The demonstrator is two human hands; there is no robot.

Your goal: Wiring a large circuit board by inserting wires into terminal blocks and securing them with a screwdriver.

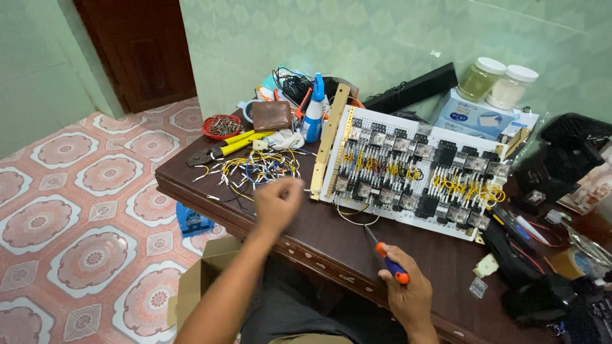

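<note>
Screwdriver [386, 256], orange-and-blue handle, gripped in the right hand [408, 294] with fingers wrapped around the handle; its shaft points up and left toward the near edge of the board [414, 171]. It lies over the dark wooden table [331, 236], near the front edge.

Left hand [277, 202], blurred, fingers curled together above the table just below the wire bundle [258, 169]; whether it pinches anything cannot be told.

Board: white perforated panel, lying flat at table centre, carrying rows of black relays joined by yellow wiring; a loose wire loop hangs off its near edge beside the screwdriver tip. A brass-coloured rail [329, 137] lies along its left side.

Wire bundle: yellow, blue and white leads, left of the rail. Behind it, yellow-handled pliers [223, 150], a brown wallet [271, 115], a blue-capped bottle [313, 111], and a red dish [222, 126] of small metal parts.

Far right corner: two jars [497, 79] with white lids on a pale blue box [478, 114]. Cardboard box [204, 274] on the tiled floor below the table.
</note>
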